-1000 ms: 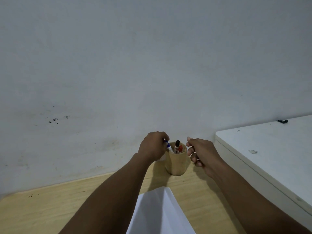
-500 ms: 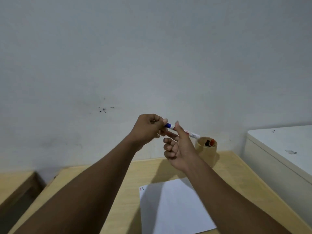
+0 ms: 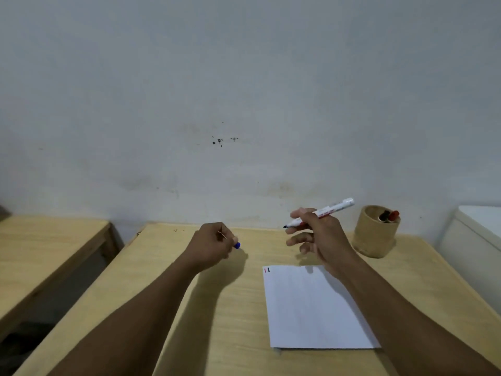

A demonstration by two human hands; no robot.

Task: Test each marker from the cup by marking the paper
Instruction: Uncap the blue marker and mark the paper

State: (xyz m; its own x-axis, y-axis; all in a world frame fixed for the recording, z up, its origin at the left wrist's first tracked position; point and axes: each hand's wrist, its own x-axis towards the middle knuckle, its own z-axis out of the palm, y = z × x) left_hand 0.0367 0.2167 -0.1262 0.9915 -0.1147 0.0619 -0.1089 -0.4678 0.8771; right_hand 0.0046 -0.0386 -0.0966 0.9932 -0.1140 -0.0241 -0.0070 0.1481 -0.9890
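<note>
Wooden desk (image 3: pixel 217 308) is set against a plain wall, scene dim. White paper sheet (image 3: pixel 311 308) lies flat on it, right of centre, with two short marks, one red and one dark (image 3: pixel 266 270), at its top-left corner. Wooden cup (image 3: pixel 375 232) stands upright at the back right, well apart from the sheet; two markers (image 3: pixel 389 215), one dark-capped and one red-capped, are seen in it.

Right hand (image 3: pixel 320 234) is closed on an uncapped white marker (image 3: pixel 320 213) above the desk, dark tip pointing left, lower fingers loose. Left hand (image 3: pixel 214 244) is curled shut on a blue cap (image 3: pixel 237 245), just above the desk, left of the sheet.

Step judged: third marker about to be tested. Tip should be brought down next to the existing marks, a short light stroke drawn, spacing kept so colours can be compared. The sheet is unweighted; it could slide, so pressure should be kept low or the sheet pinned by the left hand. Cap should be kept ready for recapping.
</note>
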